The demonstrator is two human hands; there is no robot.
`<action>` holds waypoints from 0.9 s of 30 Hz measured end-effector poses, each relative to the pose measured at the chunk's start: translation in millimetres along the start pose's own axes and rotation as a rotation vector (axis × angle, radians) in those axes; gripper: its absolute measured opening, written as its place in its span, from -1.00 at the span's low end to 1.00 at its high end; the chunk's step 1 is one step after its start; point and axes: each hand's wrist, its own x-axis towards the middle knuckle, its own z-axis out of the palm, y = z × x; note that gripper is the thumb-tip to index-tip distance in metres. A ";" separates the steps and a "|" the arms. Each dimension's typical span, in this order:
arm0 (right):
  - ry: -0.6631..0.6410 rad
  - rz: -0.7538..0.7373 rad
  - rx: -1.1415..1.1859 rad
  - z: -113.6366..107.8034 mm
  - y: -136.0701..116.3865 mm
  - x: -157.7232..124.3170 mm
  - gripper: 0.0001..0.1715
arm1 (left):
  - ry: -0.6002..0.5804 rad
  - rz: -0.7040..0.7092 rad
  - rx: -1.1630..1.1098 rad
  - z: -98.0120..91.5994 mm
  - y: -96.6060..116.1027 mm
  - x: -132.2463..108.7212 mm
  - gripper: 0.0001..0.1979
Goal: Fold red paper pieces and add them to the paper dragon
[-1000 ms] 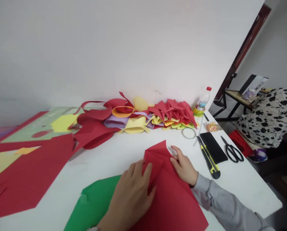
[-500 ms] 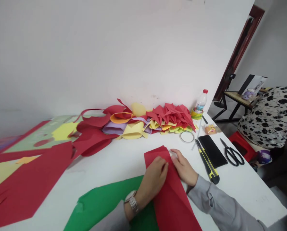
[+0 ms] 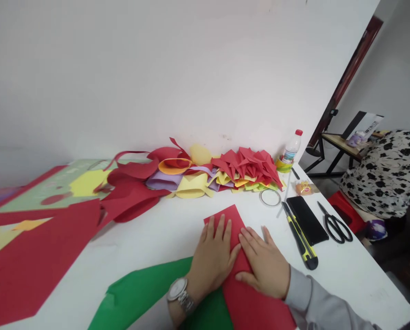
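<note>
A long strip of red paper (image 3: 251, 305) lies on the white table, running from the middle to the near edge, and looks folded lengthwise. My left hand (image 3: 213, 254), with a watch (image 3: 177, 289) at the wrist, presses flat on its far part with fingers spread. Flat on its right side rests my right hand (image 3: 265, 263), fingers stretched out and thumb apart. Green paper (image 3: 150, 288) lies partly beneath the red strip and my left forearm.
Folded red paper pieces (image 3: 249, 162) and curled yellow paper (image 3: 193, 185) line the wall. To the right lie a tape ring (image 3: 270, 197), a utility knife (image 3: 299, 236), a black phone (image 3: 308, 220) and scissors (image 3: 335, 224). A bottle (image 3: 292, 146) stands behind. Large red sheets (image 3: 50, 256) cover the left.
My left hand has gone from curled fingers to lying flat on the red paper. My right hand has moved from the strip's edge onto it, nearer to me. The view has shifted slightly.
</note>
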 end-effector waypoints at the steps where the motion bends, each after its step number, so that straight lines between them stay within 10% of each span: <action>1: -0.013 0.001 -0.014 -3.4 -2.6 -1.7 -0.18 | 0.003 -0.036 0.028 -3.5 -2.1 1.6 -0.40; 11: -0.047 0.038 -0.160 -11.2 5.5 -8.4 -0.43 | -0.065 -0.121 0.151 -28.2 -51.8 -15.5 -0.32; 16: 0.009 -0.010 -0.111 -3.8 3.0 3.0 -0.42 | -0.082 0.060 0.011 -10.2 -47.6 -32.3 -0.50; 27: 0.047 0.093 -0.134 5.5 -6.9 -10.7 -0.15 | -0.060 -0.009 -0.051 -11.4 -51.7 -33.6 -0.53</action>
